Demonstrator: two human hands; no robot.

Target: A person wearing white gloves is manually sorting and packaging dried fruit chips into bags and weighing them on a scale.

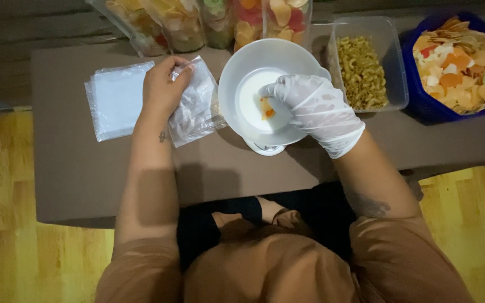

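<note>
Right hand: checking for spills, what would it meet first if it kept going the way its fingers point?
The right hand points into the white bowl; probably the orange cracker pieces at its fingertips.

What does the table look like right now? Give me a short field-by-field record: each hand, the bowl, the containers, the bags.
left hand: bare left hand grips a crumpled clear plastic bag
right hand: gloved right hand reaches into the white bowl, fingertips at a few orange chips
bowl: nearly empty, sits on a white scale
clear tub: holds macaroni-shaped pieces
blue basket: heaped with coloured chips
flat bags: stack lying left of the held bag
packed bags: row of filled bags along the far edge
</note>
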